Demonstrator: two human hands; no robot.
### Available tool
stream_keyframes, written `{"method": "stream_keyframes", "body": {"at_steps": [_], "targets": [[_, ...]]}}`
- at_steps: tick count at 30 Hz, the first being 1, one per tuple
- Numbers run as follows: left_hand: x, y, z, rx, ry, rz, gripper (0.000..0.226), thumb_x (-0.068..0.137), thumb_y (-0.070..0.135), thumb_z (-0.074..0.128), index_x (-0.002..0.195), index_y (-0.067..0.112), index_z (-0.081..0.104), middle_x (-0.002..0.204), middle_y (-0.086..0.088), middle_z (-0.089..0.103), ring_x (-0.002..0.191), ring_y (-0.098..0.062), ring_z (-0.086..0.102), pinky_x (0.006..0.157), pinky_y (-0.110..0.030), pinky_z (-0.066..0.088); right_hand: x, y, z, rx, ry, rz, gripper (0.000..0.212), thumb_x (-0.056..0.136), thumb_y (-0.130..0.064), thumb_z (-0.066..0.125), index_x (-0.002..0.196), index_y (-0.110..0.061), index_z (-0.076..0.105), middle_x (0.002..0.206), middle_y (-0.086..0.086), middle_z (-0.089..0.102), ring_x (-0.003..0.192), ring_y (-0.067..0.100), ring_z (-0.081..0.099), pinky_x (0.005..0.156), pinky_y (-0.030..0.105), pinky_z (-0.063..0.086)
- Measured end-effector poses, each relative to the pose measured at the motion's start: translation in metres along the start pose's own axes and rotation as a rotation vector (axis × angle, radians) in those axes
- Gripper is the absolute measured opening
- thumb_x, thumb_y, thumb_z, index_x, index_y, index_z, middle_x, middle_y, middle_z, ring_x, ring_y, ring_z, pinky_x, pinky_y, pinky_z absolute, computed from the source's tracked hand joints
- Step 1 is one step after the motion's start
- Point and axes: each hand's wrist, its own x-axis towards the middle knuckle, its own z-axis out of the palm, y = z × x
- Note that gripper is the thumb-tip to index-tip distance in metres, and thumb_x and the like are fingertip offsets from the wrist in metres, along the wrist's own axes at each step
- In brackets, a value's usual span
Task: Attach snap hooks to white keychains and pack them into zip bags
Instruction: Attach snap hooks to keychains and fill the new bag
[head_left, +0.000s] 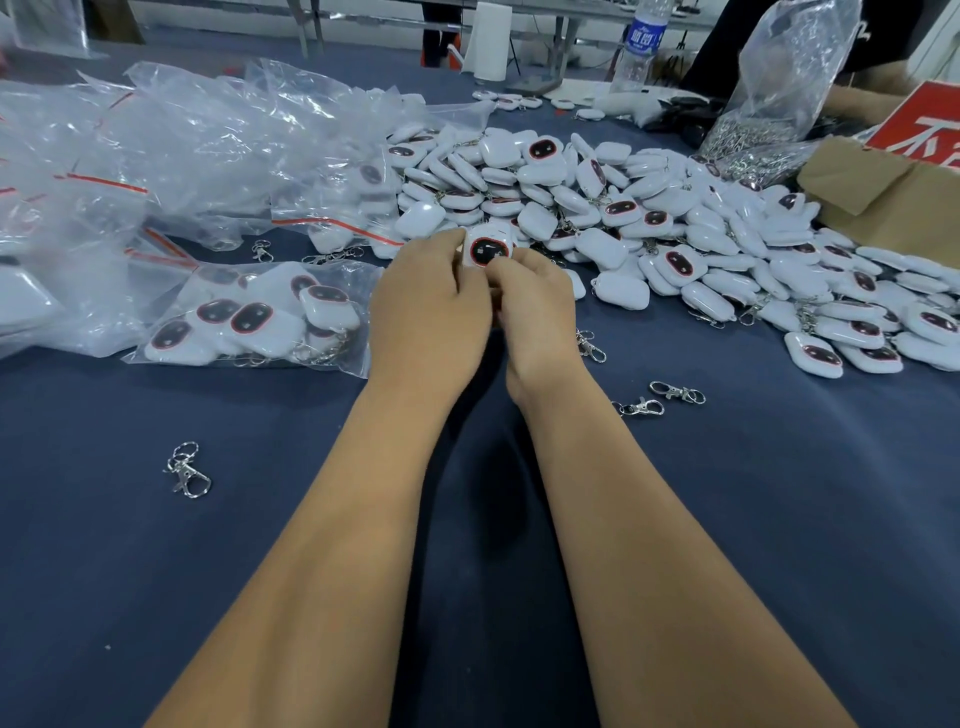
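Both hands are meeting over the middle of the desk (467, 571), which is lying under a dark blue cloth. The left hand (426, 317) and the right hand (540, 317) are each pinching the same white keychain (487, 251), so each grip is clamped on it. The keychain is sitting just above the fingertips, standing out past the knuckles with its dark oval face, ringed in red, turned toward the person. The left fingers are curling against its left edge, and the right thumb is pressing at its lower right edge. Whether a hook is being held between the palms I cannot tell, because the hands are hiding that gap.

Just beyond the held keychain, a big heap of white keychains (649, 218) is spreading across the desk toward the right. Loose snap hooks are lying on the cloth: one (188, 470) well to the left of the forearms, and a pair (660, 399) near the right wrist. To the left of the hands a filled zip bag (249, 317) is lying flat, with keychains showing through it. Behind it, a pile of clear bags (156, 156) with red strips is bunching up. At the far right, a clear sack of metal hooks (763, 119) is standing beside a cardboard box (883, 187), and a water bottle (641, 47) is standing at the back.
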Motion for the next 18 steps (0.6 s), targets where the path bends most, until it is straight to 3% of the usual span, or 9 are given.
{"method": "stream_keyframes", "body": {"at_steps": [2, 5, 7, 10, 12, 15, 18], "targets": [[-0.001, 0.0, -0.006, 0.177, 0.064, 0.074, 0.034, 0.09, 0.015, 0.049, 0.121, 0.014, 0.064, 0.115, -0.008, 0.063, 0.11, -0.028, 0.053, 0.087, -0.037, 0.042, 0.002, 0.0, -0.002, 0.041, 0.023, -0.003, 0.014, 0.088, 0.002, 0.054, 0.08, -0.01, 0.058, 0.077, 0.007, 0.058, 0.064, 0.016, 0.052, 0.059, 0.025, 0.045], [0.006, -0.016, -0.028, 0.497, 0.16, -0.097, 0.037, 0.085, 0.02, 0.055, 0.121, 0.015, 0.064, 0.121, -0.016, 0.057, 0.116, -0.037, 0.045, 0.087, -0.041, 0.039, 0.002, 0.0, -0.002, 0.05, 0.043, -0.009, 0.016, 0.09, 0.001, 0.053, 0.085, -0.014, 0.056, 0.083, 0.006, 0.059, 0.059, 0.012, 0.056, 0.053, 0.019, 0.049], [0.008, -0.024, -0.041, 0.594, 0.084, -0.262, 0.037, 0.082, 0.027, 0.061, 0.117, 0.015, 0.064, 0.12, -0.017, 0.056, 0.117, -0.039, 0.045, 0.086, -0.04, 0.038, 0.002, -0.001, -0.002, 0.046, 0.049, -0.018, 0.015, 0.091, 0.0, 0.053, 0.091, -0.014, 0.056, 0.086, 0.005, 0.06, 0.063, 0.013, 0.058, 0.054, 0.018, 0.051], [0.008, -0.026, -0.042, 0.677, -0.025, -0.266, 0.037, 0.078, 0.026, 0.066, 0.114, 0.016, 0.067, 0.119, -0.015, 0.057, 0.118, -0.039, 0.044, 0.084, -0.038, 0.038, 0.0, -0.002, -0.001, 0.038, 0.049, -0.036, 0.016, 0.092, -0.001, 0.053, 0.092, -0.017, 0.056, 0.086, 0.003, 0.06, 0.064, 0.011, 0.058, 0.059, 0.019, 0.053], [0.007, -0.025, -0.039, 0.668, -0.016, -0.217, 0.031, 0.08, 0.018, 0.062, 0.11, 0.016, 0.071, 0.115, -0.013, 0.061, 0.115, -0.038, 0.045, 0.08, -0.038, 0.038, -0.001, -0.002, -0.001, 0.031, 0.044, -0.047, 0.019, 0.092, -0.001, 0.054, 0.091, -0.019, 0.056, 0.082, 0.0, 0.061, 0.064, 0.009, 0.058, 0.064, 0.02, 0.054], [0.008, -0.026, -0.041, 0.464, 0.135, -0.211, 0.028, 0.082, 0.01, 0.053, 0.099, 0.017, 0.074, 0.106, -0.01, 0.068, 0.103, -0.036, 0.056, 0.069, -0.035, 0.036, -0.004, -0.002, -0.001, 0.03, 0.014, -0.062, 0.018, 0.093, -0.003, 0.056, 0.091, -0.021, 0.056, 0.079, -0.005, 0.062, 0.064, 0.006, 0.058, 0.064, 0.019, 0.052], [0.009, -0.023, -0.041, 0.295, 0.254, -0.175, 0.024, 0.084, 0.012, 0.054, 0.094, 0.017, 0.075, 0.097, -0.005, 0.072, 0.096, -0.029, 0.061, 0.072, -0.031, 0.039, -0.006, -0.003, 0.002, 0.076, -0.019, -0.073, 0.015, 0.095, -0.004, 0.057, 0.094, -0.019, 0.056, 0.079, -0.005, 0.063, 0.065, 0.007, 0.058, 0.064, 0.02, 0.049]]}}
